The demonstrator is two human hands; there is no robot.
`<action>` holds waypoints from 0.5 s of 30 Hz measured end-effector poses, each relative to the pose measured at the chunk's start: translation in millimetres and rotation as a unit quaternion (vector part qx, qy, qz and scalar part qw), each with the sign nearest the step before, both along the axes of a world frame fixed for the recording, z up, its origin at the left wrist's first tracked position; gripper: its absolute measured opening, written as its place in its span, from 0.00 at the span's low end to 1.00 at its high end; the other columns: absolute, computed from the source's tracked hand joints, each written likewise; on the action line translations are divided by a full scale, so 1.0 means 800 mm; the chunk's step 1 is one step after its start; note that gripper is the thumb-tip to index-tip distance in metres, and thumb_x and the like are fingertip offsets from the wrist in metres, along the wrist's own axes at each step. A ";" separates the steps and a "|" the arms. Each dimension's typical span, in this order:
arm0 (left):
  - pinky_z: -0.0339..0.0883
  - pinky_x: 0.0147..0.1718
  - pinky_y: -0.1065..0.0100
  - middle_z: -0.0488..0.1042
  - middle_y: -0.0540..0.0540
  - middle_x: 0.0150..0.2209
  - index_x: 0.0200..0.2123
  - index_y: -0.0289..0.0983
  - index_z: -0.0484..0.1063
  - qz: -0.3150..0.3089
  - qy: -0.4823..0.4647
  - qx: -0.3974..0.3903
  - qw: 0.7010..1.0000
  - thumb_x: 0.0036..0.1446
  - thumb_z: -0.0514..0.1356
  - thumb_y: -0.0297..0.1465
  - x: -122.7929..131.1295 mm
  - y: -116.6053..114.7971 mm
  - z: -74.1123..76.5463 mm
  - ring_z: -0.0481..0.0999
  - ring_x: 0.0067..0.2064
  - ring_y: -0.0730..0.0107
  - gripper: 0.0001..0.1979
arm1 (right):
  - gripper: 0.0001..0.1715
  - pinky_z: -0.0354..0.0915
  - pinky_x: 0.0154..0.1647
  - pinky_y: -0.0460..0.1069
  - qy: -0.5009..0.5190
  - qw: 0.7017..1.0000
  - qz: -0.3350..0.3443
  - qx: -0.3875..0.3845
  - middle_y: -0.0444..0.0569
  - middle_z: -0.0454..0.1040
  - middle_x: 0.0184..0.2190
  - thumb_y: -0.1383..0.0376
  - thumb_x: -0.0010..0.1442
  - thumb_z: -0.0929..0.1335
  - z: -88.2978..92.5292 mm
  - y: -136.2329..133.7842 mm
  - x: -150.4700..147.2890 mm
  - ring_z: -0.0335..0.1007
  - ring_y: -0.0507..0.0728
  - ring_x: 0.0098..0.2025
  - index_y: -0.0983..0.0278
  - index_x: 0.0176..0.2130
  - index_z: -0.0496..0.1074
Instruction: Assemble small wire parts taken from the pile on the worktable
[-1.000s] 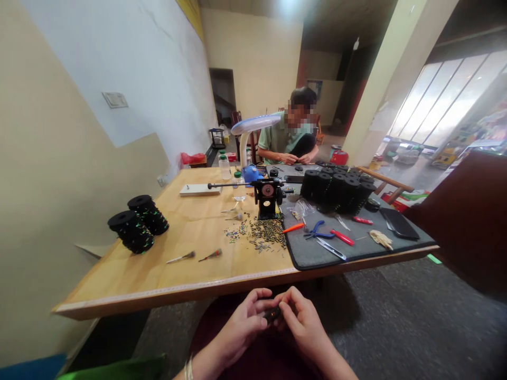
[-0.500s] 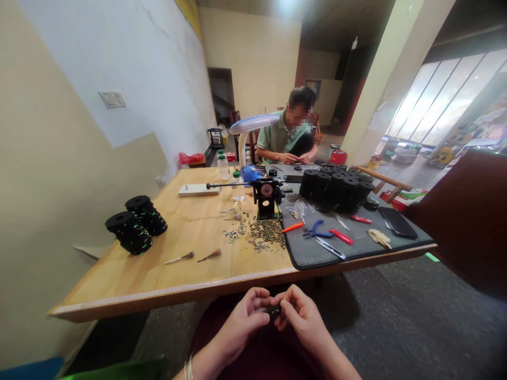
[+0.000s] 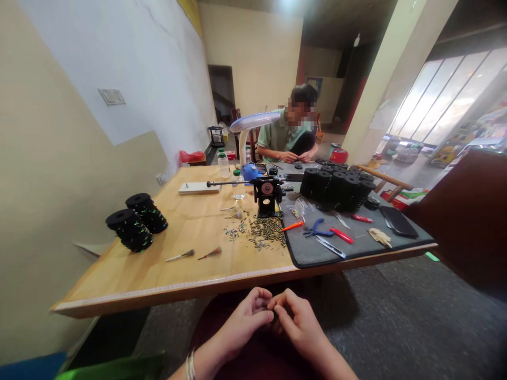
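Over my lap, below the table's front edge, my two hands meet. The fingers of my left hand (image 3: 253,311) are curled with the thumb against them. My right hand (image 3: 295,314) pinches with thumb and forefinger beside the left fingertips. Whatever lies between them is small, dark and mostly covered by the fingers, so I cannot name it. Beyond my hands, a pile of small dark-and-gold pieces (image 3: 267,232) lies on the wooden table (image 3: 150,274). Behind that pile stands a black hand-cranked device (image 3: 266,195) with a round dial and a long rod pointing left.
Two black spools (image 3: 130,232) stand at the left. On the grey mat (image 3: 309,258) lie blue pliers (image 3: 318,229), thread snips (image 3: 330,246) and a red-handled tool (image 3: 341,235), with several black spools (image 3: 336,184) behind. A desk lamp (image 3: 253,122) rises mid-table; a co-worker (image 3: 273,140) sits opposite.
The fingers of both hands have drawn closer together, and the dark item seen between them earlier is now nearly hidden. The table things have stayed put.
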State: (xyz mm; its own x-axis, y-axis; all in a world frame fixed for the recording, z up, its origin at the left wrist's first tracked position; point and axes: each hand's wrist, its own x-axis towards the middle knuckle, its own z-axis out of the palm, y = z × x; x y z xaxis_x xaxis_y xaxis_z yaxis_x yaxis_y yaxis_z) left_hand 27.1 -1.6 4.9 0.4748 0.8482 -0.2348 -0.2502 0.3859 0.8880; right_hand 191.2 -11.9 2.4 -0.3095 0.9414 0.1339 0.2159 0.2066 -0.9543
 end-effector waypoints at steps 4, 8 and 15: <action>0.60 0.34 0.68 0.71 0.50 0.33 0.34 0.38 0.65 0.005 0.007 -0.005 1.000 0.44 0.57 0.23 0.003 0.000 -0.002 0.69 0.34 0.71 0.11 | 0.14 0.64 0.20 0.44 0.061 0.994 0.001 -0.085 0.41 0.69 0.20 0.56 0.63 0.62 -0.008 0.002 -0.002 0.67 0.50 0.18 0.64 0.35 0.66; 0.58 0.33 0.69 0.69 0.51 0.30 0.32 0.37 0.64 0.014 0.004 -0.017 1.000 0.42 0.56 0.24 0.007 -0.002 0.002 0.68 0.33 0.70 0.10 | 0.15 0.64 0.20 0.44 0.052 0.996 -0.007 -0.071 0.40 0.68 0.19 0.55 0.63 0.62 -0.008 0.002 -0.005 0.67 0.50 0.18 0.64 0.34 0.67; 0.58 0.32 0.68 0.69 0.51 0.29 0.32 0.37 0.64 0.015 0.016 0.026 0.999 0.46 0.57 0.27 0.007 -0.002 -0.002 0.67 0.31 0.71 0.07 | 0.14 0.62 0.18 0.43 0.032 0.998 -0.011 -0.054 0.39 0.66 0.17 0.56 0.63 0.62 0.000 0.001 -0.009 0.64 0.49 0.16 0.64 0.32 0.66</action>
